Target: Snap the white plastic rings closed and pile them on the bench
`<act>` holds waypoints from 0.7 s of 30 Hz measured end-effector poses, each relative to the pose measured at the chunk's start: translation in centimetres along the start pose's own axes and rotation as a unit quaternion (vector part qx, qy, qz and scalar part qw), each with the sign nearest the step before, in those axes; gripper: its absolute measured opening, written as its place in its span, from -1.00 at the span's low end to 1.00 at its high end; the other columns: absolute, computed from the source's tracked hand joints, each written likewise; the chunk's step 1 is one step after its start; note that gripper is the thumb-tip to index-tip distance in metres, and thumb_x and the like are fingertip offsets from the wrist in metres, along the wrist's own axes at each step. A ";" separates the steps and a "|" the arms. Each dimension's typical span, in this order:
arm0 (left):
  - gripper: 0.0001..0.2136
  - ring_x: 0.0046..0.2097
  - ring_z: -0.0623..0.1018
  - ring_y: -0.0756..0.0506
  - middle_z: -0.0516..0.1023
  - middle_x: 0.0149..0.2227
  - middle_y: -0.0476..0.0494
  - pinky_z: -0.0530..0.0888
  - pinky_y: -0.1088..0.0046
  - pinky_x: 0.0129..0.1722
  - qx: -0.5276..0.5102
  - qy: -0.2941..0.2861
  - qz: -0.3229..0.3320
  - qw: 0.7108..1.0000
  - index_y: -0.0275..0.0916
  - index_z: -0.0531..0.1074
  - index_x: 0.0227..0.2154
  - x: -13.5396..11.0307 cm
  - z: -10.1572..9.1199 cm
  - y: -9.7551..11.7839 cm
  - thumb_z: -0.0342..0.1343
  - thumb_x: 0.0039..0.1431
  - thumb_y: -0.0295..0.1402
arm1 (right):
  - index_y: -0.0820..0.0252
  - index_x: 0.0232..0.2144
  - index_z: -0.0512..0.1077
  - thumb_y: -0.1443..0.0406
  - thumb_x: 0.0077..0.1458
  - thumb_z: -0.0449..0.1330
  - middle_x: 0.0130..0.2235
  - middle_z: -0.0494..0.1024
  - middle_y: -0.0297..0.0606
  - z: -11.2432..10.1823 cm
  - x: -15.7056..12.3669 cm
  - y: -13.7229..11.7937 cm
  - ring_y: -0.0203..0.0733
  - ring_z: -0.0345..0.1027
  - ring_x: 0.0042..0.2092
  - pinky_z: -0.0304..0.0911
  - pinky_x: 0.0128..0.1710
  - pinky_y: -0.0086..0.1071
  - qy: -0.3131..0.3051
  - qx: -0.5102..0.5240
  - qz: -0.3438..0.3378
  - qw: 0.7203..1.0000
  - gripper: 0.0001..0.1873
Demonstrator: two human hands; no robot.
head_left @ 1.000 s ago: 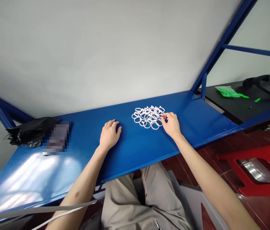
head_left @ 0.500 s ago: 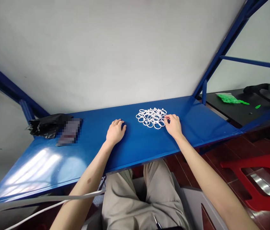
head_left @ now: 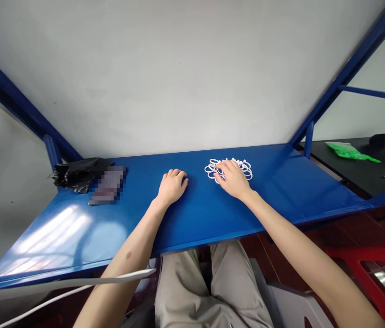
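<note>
A flat bunch of white rings (head_left: 247, 171) lies on the blue table (head_left: 199, 214), toward the wall. Over its middle and near side is my right hand (head_left: 233, 178), fingers apart and bent toward the left; it covers part of the bunch. Whether the fingertips touch the rings I cannot tell. My left hand (head_left: 172, 186) rests palm down on the table, left of the rings and apart from them, with its fingers lightly curved and nothing held.
At the table's left end lie a black plastic bag (head_left: 76, 175) and a blurred flat item (head_left: 108, 184). Blue frame bars rise at both ends. On a black table (head_left: 352, 171) to the right is a bag of green pieces (head_left: 344, 150). A red stool (head_left: 356, 269) stands low right.
My right hand has moved left from the rings' right edge to lie over them, its fingers now spread. The view has shifted a little; my left hand stays on the table.
</note>
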State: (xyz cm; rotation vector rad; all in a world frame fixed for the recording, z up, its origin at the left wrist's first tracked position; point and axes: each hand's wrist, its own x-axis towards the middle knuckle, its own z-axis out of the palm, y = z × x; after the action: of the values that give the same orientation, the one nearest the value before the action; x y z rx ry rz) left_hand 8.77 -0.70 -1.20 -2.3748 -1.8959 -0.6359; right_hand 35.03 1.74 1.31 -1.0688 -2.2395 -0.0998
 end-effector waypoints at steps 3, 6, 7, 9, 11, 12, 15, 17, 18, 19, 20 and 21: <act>-0.76 0.11 0.47 -0.32 0.58 0.02 -0.26 0.40 0.01 0.15 0.001 0.001 -0.012 1.000 -0.21 0.49 -0.07 0.1 -0.3 -1.0 -0.02 0.35 -0.29 | 0.17 0.03 0.50 0.19 0.31 0.16 0.05 0.54 -0.06 2.2 1.7 -2.4 0.08 0.36 0.11 0.30 0.16 0.02 -0.039 0.011 -0.047 0.998 -0.69; -0.74 0.23 0.40 -0.37 0.51 0.13 -0.33 0.27 -0.12 0.27 0.004 0.013 -0.049 0.999 -0.25 0.47 -0.03 -0.1 0.1 -1.4 -0.02 0.34 -0.31 | 0.22 0.04 0.51 0.19 0.30 0.20 0.07 0.53 -0.01 4.0 1.9 -3.9 0.12 0.37 0.13 0.31 0.15 0.04 -0.100 -0.009 -0.074 0.992 -0.67; -0.73 0.25 0.38 -0.37 0.49 0.15 -0.35 0.25 -0.15 0.29 0.003 0.013 -0.058 0.998 -0.26 0.46 -0.01 -0.1 0.2 -1.4 -0.03 0.34 -0.32 | 0.23 0.03 0.52 0.20 0.31 0.19 0.06 0.54 -0.01 4.3 1.7 -4.2 0.11 0.39 0.12 0.33 0.14 0.02 -0.116 -0.014 -0.077 0.990 -0.68; -0.71 0.25 0.39 -0.36 0.48 0.16 -0.35 0.23 -0.16 0.30 0.000 0.009 -0.069 0.998 -0.27 0.45 0.01 -0.2 0.5 -1.3 -0.04 0.35 -0.32 | 0.24 0.01 0.52 0.23 0.35 0.15 0.04 0.55 -0.03 4.6 1.3 -4.4 0.08 0.42 0.09 0.36 0.10 -0.03 -0.131 -0.019 -0.076 0.988 -0.70; -0.70 0.26 0.38 -0.35 0.48 0.16 -0.35 0.23 -0.13 0.31 0.001 0.004 -0.074 0.997 -0.28 0.44 0.02 -0.3 0.6 -1.2 -0.04 0.34 -0.31 | 0.24 0.00 0.53 0.24 0.37 0.11 0.03 0.56 -0.05 4.6 1.0 -4.5 0.05 0.43 0.07 0.37 0.10 -0.06 -0.130 -0.020 -0.069 0.989 -0.71; -0.70 0.27 0.38 -0.35 0.47 0.17 -0.35 0.23 -0.12 0.32 0.002 0.002 -0.075 0.997 -0.28 0.44 0.03 -0.3 0.5 -1.1 -0.04 0.34 -0.31 | 0.24 -0.01 0.53 0.25 0.38 0.10 0.03 0.56 -0.06 4.6 0.9 -4.5 0.04 0.44 0.07 0.38 0.09 -0.07 -0.127 -0.021 -0.064 0.990 -0.71; -0.68 0.29 0.36 -0.36 0.46 0.19 -0.34 0.23 -0.12 0.32 0.007 -0.003 -0.073 0.997 -0.27 0.43 0.05 -0.3 0.4 -1.1 -0.04 0.35 -0.30 | 0.21 -0.01 0.53 0.26 0.38 0.09 0.03 0.57 -0.08 4.7 0.9 -4.4 0.02 0.44 0.07 0.38 0.09 -0.09 -0.122 -0.026 -0.056 0.991 -0.72; -0.68 0.30 0.35 -0.36 0.45 0.20 -0.35 0.23 -0.12 0.32 0.007 -0.006 -0.073 0.997 -0.28 0.43 0.06 -0.3 0.4 -1.2 -0.04 0.35 -0.29 | 0.21 -0.01 0.54 0.27 0.37 0.10 0.03 0.57 -0.08 4.8 0.9 -4.4 0.02 0.44 0.07 0.38 0.09 -0.09 -0.121 -0.027 -0.056 0.991 -0.73; -0.68 0.30 0.35 -0.36 0.45 0.21 -0.35 0.23 -0.13 0.32 0.007 -0.008 -0.072 0.997 -0.28 0.43 0.06 -0.3 0.4 -1.3 -0.04 0.35 -0.29 | 0.22 -0.01 0.53 0.27 0.37 0.10 0.03 0.57 -0.08 4.8 0.9 -4.4 0.02 0.45 0.07 0.38 0.09 -0.10 -0.121 -0.026 -0.056 0.991 -0.73; -0.67 0.30 0.35 -0.36 0.45 0.21 -0.35 0.23 -0.13 0.32 0.007 -0.009 -0.071 0.997 -0.28 0.43 0.07 -0.4 0.4 -1.3 -0.04 0.35 -0.28 | 0.23 -0.01 0.53 0.27 0.37 0.10 0.03 0.57 -0.08 4.9 0.8 -4.4 0.02 0.45 0.06 0.38 0.09 -0.10 -0.120 -0.025 -0.056 0.991 -0.73; -0.67 0.30 0.35 -0.36 0.45 0.22 -0.35 0.23 -0.13 0.32 0.007 -0.010 -0.071 0.997 -0.29 0.43 0.07 -0.4 0.4 -1.4 -0.04 0.35 -0.28 | 0.24 -0.01 0.53 0.27 0.37 0.10 0.03 0.57 -0.08 5.0 0.8 -4.4 0.02 0.45 0.06 0.37 0.09 -0.10 -0.119 -0.024 -0.056 0.991 -0.73; -0.67 0.30 0.35 -0.36 0.44 0.22 -0.35 0.23 -0.14 0.32 0.007 -0.011 -0.069 0.998 -0.29 0.43 0.07 -0.4 0.5 -1.4 -0.03 0.35 -0.28 | 0.24 -0.02 0.53 0.28 0.37 0.11 0.02 0.58 -0.08 5.0 0.8 -4.4 0.01 0.45 0.05 0.37 0.09 -0.10 -0.116 -0.022 -0.057 0.991 -0.73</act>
State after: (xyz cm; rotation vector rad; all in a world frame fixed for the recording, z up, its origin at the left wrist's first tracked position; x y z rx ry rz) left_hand 7.48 -0.56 -2.09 -2.2665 -2.0813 -0.6048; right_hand 28.89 0.95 -1.31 -1.0203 -2.5176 -0.0771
